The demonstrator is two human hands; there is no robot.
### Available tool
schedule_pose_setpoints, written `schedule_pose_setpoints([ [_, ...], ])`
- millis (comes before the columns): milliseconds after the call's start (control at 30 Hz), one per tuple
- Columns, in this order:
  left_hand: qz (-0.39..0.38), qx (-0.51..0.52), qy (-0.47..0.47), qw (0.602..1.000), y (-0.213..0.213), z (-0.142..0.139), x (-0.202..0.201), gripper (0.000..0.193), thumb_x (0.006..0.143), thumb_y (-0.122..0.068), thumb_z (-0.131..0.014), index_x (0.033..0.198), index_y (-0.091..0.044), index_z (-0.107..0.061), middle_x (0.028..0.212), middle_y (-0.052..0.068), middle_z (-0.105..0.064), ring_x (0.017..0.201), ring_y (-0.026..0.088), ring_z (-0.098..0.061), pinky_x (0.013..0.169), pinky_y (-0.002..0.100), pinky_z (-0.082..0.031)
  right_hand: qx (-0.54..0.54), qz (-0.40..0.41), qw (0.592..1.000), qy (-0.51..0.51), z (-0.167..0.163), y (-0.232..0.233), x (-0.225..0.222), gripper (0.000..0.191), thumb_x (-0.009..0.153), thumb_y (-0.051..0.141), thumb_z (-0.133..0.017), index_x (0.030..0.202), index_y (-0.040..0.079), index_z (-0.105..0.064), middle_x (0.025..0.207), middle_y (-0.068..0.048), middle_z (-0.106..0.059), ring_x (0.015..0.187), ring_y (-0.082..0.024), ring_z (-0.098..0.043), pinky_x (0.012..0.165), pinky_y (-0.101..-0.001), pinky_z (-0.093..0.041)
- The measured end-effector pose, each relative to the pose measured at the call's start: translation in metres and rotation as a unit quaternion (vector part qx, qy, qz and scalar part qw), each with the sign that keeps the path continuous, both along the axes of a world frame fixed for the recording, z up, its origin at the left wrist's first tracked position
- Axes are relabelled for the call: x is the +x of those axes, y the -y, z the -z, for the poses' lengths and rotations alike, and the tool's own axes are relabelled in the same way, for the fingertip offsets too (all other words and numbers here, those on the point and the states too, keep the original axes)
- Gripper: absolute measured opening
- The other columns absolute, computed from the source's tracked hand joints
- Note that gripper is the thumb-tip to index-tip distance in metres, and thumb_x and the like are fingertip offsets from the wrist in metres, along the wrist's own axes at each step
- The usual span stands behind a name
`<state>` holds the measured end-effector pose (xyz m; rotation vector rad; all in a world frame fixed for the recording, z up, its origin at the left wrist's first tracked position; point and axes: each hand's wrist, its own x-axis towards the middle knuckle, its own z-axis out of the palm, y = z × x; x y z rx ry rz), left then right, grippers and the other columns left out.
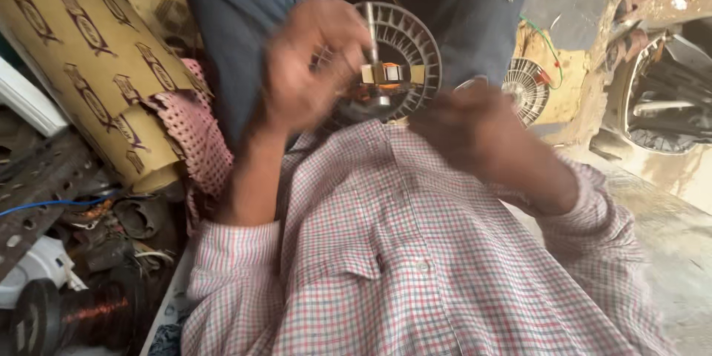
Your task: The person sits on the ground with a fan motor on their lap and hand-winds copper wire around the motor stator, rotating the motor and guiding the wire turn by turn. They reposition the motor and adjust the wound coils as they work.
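- The person's left hand (pixel 308 67) is raised over the lap, fingers curled together around the left edge of a round, slotted motor core (pixel 404 55); motion blur hides exactly where the fingertips press.
- The motor core sits just right of that hand, between both hands, with a metal shaft (pixel 371 30) standing up from its middle and a tan block with copper windings (pixel 389 74) across its front.
- The right hand (pixel 467 122) is blurred, below and to the right of the core; whether it is closed or apart cannot be told, nor whether it touches the core.
- Left of the left hand, well apart, leans a brown patterned paper roll (pixel 89 59) beside a pink woven cloth (pixel 189 126).
- Right of the right hand lies a second, smaller slotted core (pixel 528 85) on the floor.
- Below the left forearm, cluttered scrap parts (pixel 89 252) crowd the floor edge, leaving little open room on that side.
- Toward the person, a checked shirt (pixel 415 252) fills the space.
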<state>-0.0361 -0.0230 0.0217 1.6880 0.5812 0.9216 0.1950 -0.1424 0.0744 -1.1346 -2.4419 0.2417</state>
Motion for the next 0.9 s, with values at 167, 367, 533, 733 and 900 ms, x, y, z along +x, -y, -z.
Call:
schedule_pose_setpoints([
  [167, -0.049, 0.371, -0.228, 0.899, 0.047, -0.014, 0.008, 0.009, 0.087, -0.014, -0.074, 0.08, -0.012, -0.071, 0.131, 0.012, -0.06, 0.12, 0.04, -0.059, 0.103, 0.051, -0.047, -0.055, 0.093, 0.989, -0.105, 0.025, 0.003, 0.035, 0.015, 0.087, 0.012, -0.088, 0.097, 0.008, -0.078, 0.077, -0.002, -0.063, 0.066, -0.017, -0.058, 0.058, -0.0343, -0.044],
  [367, -0.087, -0.036, -0.127, 0.987, -0.002, -0.046, 0.052, 0.003, 0.094, -0.014, -0.072, 0.096, -0.012, -0.071, 0.132, 0.003, -0.063, 0.132, 0.026, -0.064, 0.115, 0.046, -0.056, 0.045, 0.192, 0.979, -0.057, 0.001, -0.018, 0.024, 0.016, 0.091, 0.001, -0.086, 0.099, 0.013, -0.081, 0.08, -0.002, -0.062, 0.068, -0.017, -0.055, 0.062, -0.0344, -0.042],
  [533, 0.029, 0.334, -0.164, 0.928, 0.008, -0.026, 0.059, 0.017, 0.084, -0.004, -0.074, 0.098, -0.013, -0.076, 0.133, 0.008, -0.062, 0.131, 0.036, -0.056, 0.112, 0.057, -0.039, 0.083, 0.256, 0.963, 0.018, -0.033, -0.017, 0.06, 0.012, 0.089, -0.001, -0.084, 0.096, 0.008, -0.08, 0.081, -0.005, -0.063, 0.071, -0.02, -0.062, 0.063, -0.0306, -0.046],
  [733, 0.01, 0.125, -0.147, 0.981, -0.007, -0.007, 0.046, 0.002, 0.094, -0.008, -0.073, 0.095, -0.01, -0.072, 0.133, 0.005, -0.065, 0.136, 0.027, -0.057, 0.117, 0.053, -0.047, -0.003, 0.247, 0.966, -0.077, -0.019, 0.002, 0.09, 0.011, 0.089, -0.007, -0.08, 0.098, 0.0, -0.079, 0.085, -0.009, -0.065, 0.076, -0.015, -0.07, 0.061, -0.0244, -0.048],
  [900, 0.105, 0.263, -0.219, 0.934, 0.004, -0.04, 0.086, 0.011, 0.089, -0.004, -0.071, 0.083, -0.012, -0.073, 0.119, 0.009, -0.07, 0.122, 0.03, -0.06, 0.111, 0.069, -0.032, 0.008, 0.319, 0.947, -0.049, -0.033, 0.006, 0.098, 0.017, 0.092, -0.006, -0.077, 0.108, 0.001, -0.077, 0.094, -0.01, -0.066, 0.086, -0.016, -0.069, 0.07, -0.0253, -0.049],
])
